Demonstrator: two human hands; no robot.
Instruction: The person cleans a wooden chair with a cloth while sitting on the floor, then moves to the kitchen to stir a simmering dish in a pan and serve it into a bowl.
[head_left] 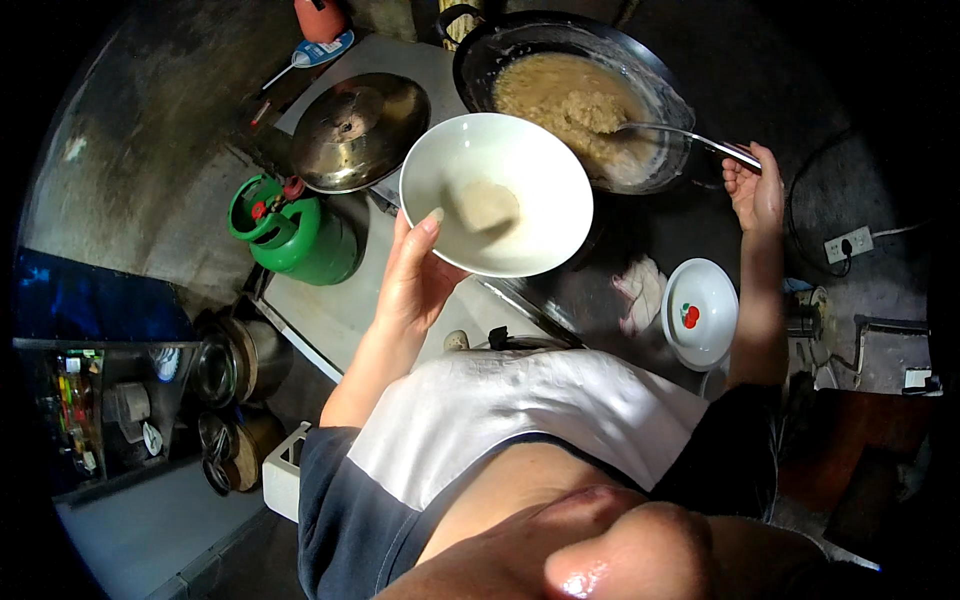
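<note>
At frame centre the left hand (415,275) cups a white bowl (497,193) from below, thumb over the rim, tilting it toward the pan (575,95) to receive food. Upper right, the right hand (756,190) closes around a ladle (675,135), its handle running right-to-left into the porridge (560,95).

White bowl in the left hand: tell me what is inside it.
The white bowl, held by the left hand, has one small pale lump of food near its middle; the rest of the inside is bare. What lies under the bowl is hidden.
</note>
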